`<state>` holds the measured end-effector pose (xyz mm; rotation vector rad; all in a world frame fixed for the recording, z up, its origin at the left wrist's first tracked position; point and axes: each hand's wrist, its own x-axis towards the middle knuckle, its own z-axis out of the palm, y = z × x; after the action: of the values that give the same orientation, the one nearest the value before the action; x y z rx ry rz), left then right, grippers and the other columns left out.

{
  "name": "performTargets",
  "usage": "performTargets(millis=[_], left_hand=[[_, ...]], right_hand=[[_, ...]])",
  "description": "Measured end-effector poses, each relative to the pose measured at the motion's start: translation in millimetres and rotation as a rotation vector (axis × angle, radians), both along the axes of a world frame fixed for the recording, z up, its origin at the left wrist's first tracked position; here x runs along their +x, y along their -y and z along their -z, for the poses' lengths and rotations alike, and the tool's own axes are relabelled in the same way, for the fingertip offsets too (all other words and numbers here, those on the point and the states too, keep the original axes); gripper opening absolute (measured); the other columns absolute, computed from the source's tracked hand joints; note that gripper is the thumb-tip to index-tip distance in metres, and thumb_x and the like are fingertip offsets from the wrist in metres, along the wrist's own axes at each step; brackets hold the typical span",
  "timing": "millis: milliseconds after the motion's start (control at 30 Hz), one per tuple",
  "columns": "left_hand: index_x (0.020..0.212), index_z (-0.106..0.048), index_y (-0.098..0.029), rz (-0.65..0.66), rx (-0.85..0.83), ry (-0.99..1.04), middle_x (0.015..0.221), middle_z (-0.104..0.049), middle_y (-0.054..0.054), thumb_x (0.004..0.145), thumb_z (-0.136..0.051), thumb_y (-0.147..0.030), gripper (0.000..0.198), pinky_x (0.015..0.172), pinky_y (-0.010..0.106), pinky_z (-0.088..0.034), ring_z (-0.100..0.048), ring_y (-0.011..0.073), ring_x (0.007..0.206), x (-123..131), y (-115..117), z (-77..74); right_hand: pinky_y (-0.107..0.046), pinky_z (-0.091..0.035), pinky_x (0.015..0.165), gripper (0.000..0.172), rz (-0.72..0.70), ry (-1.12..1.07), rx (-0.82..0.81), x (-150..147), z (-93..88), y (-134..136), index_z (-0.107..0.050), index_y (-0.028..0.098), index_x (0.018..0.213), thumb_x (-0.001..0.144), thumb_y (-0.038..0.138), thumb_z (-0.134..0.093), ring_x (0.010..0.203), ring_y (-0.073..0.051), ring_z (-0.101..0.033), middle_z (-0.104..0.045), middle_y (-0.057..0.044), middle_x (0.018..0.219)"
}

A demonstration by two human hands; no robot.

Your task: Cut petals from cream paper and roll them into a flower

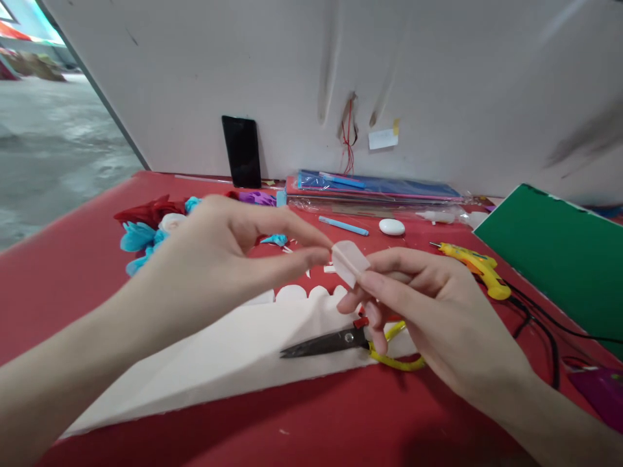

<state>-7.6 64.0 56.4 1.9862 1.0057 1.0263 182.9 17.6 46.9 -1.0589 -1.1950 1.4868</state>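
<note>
Between my hands is a small pale pinkish-white piece with a rounded edge (349, 261), like a cut petal of thin sheet. My left hand (219, 253) pinches its left edge with thumb and forefinger. The lower right corner is held by my right hand (423, 298), between thumb and forefinger. Scissors (335, 341) with yellow handles are below, over a long white sheet (209, 363) with a scalloped far edge. My right hand's lower fingers overlap one handle; whether a finger passes through it, I cannot tell.
On the red table (272, 421) are a yellow glue gun (477, 263) with black cable, a white oval object (392, 227), a blue pen (343, 225), and blue and red flower-like pieces (139, 237). A phone (242, 152) leans on the wall; a green board (559, 259) stands right.
</note>
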Motion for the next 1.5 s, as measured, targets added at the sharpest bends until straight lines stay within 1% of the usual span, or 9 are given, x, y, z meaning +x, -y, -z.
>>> performTargets(millis=[67,167,433,633,800,1067,1200,1367,1500], left_hand=[[0.074,-0.072,-0.024,0.100,0.012,-0.053,0.069,-0.068,-0.007,0.073,-0.064,-0.018,0.010,0.049,0.014,-0.041,-0.056,0.0061,0.055,7,0,-1.9],[0.075,-0.072,-0.023,0.201,0.014,-0.024,0.071,-0.069,-0.005,0.076,-0.063,-0.019,0.010,0.062,0.017,-0.047,-0.061,0.0096,0.066,12,2,-0.8],[0.073,-0.071,-0.024,0.170,0.055,0.049,0.068,-0.069,-0.010,0.074,-0.066,-0.017,0.008,0.069,0.013,-0.048,-0.060,0.0052,0.062,14,5,3.3],[0.076,-0.069,-0.023,0.144,0.074,0.089,0.072,-0.070,-0.007,0.077,-0.063,-0.021,0.006,0.063,0.013,-0.049,-0.063,0.0075,0.069,19,7,8.9],[0.077,-0.063,-0.022,0.199,-0.056,0.194,0.069,-0.067,-0.006,0.080,-0.059,-0.024,0.005,0.057,0.017,-0.052,-0.061,0.0078,0.058,21,9,15.0],[0.070,-0.055,-0.020,0.199,-0.211,0.234,0.073,-0.062,-0.006,0.079,-0.055,-0.015,0.010,0.061,0.018,-0.051,-0.058,0.0084,0.065,24,15,14.7],[0.069,-0.055,-0.021,0.170,-0.194,0.115,0.071,-0.061,-0.005,0.076,-0.055,-0.016,0.008,0.060,0.023,-0.050,-0.058,0.0120,0.065,22,13,12.6],[0.066,-0.054,-0.023,0.151,-0.168,-0.143,0.068,-0.060,-0.006,0.071,-0.059,-0.024,0.007,0.059,0.023,-0.046,-0.057,0.0139,0.066,16,9,3.2],[0.064,-0.055,-0.024,0.142,-0.172,-0.335,0.060,-0.057,-0.007,0.068,-0.056,-0.019,0.007,0.042,0.019,-0.034,-0.047,0.0103,0.051,12,9,-3.4]], right_hand=[[-0.012,-0.048,0.040,0.008,-0.042,-0.036,-0.027,1,0.7,0,-0.066,0.016,0.073,0.078,0.021,-0.062,0.044,-0.004,-0.050,-0.069,-0.001,0.066],[-0.012,-0.048,0.040,0.008,-0.088,-0.053,-0.047,2,0.7,1,-0.066,0.016,0.074,0.079,0.021,-0.061,0.044,-0.004,-0.050,-0.069,-0.001,0.066],[-0.010,-0.048,0.041,0.011,-0.089,0.007,-0.010,1,-0.6,3,-0.066,0.017,0.075,0.080,0.025,-0.060,0.043,-0.003,-0.052,-0.069,0.000,0.069],[-0.009,-0.046,0.039,0.008,0.017,0.066,0.017,-2,-2.6,7,-0.066,0.017,0.074,0.078,0.023,-0.062,0.041,-0.003,-0.054,-0.067,0.002,0.063],[-0.010,-0.046,0.040,0.010,0.048,0.105,0.051,-6,-1.7,8,-0.064,0.019,0.069,0.078,0.021,-0.061,0.042,-0.004,-0.055,-0.063,0.004,0.057],[-0.012,-0.046,0.040,0.005,0.052,0.136,0.037,-8,-0.5,7,-0.063,0.022,0.070,0.075,0.022,-0.063,0.041,-0.005,-0.054,-0.058,0.006,0.053],[-0.012,-0.044,0.038,0.008,0.031,0.149,0.035,-8,-2.2,6,-0.061,0.021,0.066,0.074,0.022,-0.063,0.042,-0.006,-0.054,-0.057,0.005,0.051],[-0.015,-0.043,0.040,0.006,0.018,0.369,0.096,-7,-1.8,5,-0.064,0.019,0.068,0.073,0.018,-0.061,0.041,-0.005,-0.051,-0.066,0.003,0.061],[-0.015,-0.039,0.040,0.010,-0.038,0.475,0.150,-6,0.1,4,-0.065,0.020,0.066,0.073,0.014,-0.060,0.041,-0.004,-0.050,-0.066,0.004,0.060]])
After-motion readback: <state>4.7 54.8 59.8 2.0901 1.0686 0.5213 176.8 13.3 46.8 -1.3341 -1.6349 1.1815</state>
